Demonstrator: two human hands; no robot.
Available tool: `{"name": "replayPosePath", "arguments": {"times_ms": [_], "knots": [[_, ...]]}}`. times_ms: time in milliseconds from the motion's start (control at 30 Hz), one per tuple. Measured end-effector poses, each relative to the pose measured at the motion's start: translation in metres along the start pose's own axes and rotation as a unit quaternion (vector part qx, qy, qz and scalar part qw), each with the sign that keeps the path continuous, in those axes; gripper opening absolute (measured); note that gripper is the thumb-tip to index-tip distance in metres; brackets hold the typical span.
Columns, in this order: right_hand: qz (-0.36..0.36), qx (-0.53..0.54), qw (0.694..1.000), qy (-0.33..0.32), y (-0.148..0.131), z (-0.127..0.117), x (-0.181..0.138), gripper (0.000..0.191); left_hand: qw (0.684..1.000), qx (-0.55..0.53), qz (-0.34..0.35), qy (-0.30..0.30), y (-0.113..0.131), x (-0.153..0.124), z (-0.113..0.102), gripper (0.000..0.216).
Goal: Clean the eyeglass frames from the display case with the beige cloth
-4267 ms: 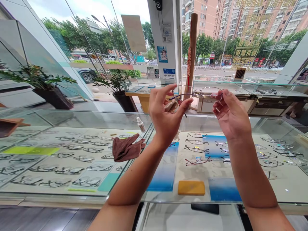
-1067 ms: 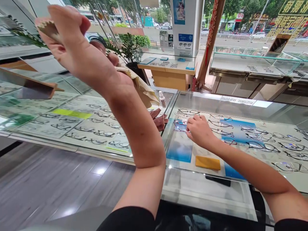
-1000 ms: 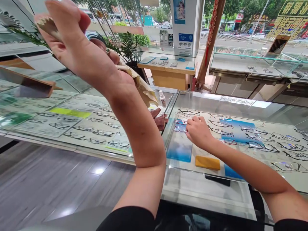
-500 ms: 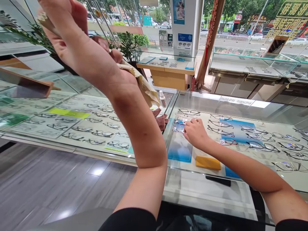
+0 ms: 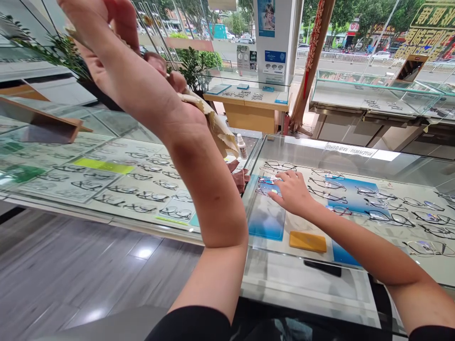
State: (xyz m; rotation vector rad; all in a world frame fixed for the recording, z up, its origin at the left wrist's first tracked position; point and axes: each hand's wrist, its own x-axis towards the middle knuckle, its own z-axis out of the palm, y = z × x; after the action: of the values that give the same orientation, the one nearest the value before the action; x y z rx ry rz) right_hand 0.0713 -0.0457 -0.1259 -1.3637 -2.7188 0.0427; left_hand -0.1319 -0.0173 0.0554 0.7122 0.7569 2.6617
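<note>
My left hand (image 5: 137, 85) is raised high at the upper left with its fingers curled round a cream cleaning cloth (image 5: 215, 125), whose jagged edge hangs down past my wrist. The hand hides most of the cloth. Over the glass display case on the right, my right hand (image 5: 293, 192) has its thumb apart from its fingers and nothing visible in them. Just left of its fingertips lies a pair of eyeglasses (image 5: 265, 190) on a blue card (image 5: 266, 222). I cannot tell whether the fingers touch the case's glass or a frame.
Several rows of eyeglasses (image 5: 380, 193) fill the right case; a yellow case (image 5: 307, 241) lies near its front. More spectacles (image 5: 152, 195) line the left counter. A small spray bottle (image 5: 241, 146) and a brown cloth (image 5: 240, 179) sit at the corner between the counters.
My right hand's thumb and fingers have spread apart and the hand has lifted slightly. My left hand keeps hold of the cloth, shifted slightly right and down in view.
</note>
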Motion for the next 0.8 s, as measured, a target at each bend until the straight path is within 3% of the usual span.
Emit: {"name": "replayPosePath", "arguments": {"times_ms": [333, 433, 533, 667, 800], "knots": [[0.014, 0.051, 0.998, -0.038, 0.003, 0.0, 0.005, 0.052, 0.999, 0.012, -0.035, 0.011, 0.016, -0.018, 0.009, 0.021], [0.02, 0.087, 0.996, -0.021, 0.008, -0.015, 0.002, 0.049, 1.0, 0.01, -0.009, 0.007, 0.014, -0.022, 0.012, 0.02], [0.022, 0.167, 0.985, 0.03, 0.023, -0.04, -0.006, 0.043, 0.999, 0.004, 0.016, -0.041, 0.011, -0.026, 0.009, 0.023], [0.043, 0.323, 0.936, 0.133, 0.061, -0.069, -0.023, 0.038, 0.995, 0.025, 0.022, -0.091, 0.011, -0.038, 0.007, 0.019], [0.107, 0.465, 0.856, 0.198, 0.102, -0.071, -0.041, 0.032, 0.993, 0.022, 0.016, -0.116, 0.007, -0.056, 0.019, 0.022]]}}
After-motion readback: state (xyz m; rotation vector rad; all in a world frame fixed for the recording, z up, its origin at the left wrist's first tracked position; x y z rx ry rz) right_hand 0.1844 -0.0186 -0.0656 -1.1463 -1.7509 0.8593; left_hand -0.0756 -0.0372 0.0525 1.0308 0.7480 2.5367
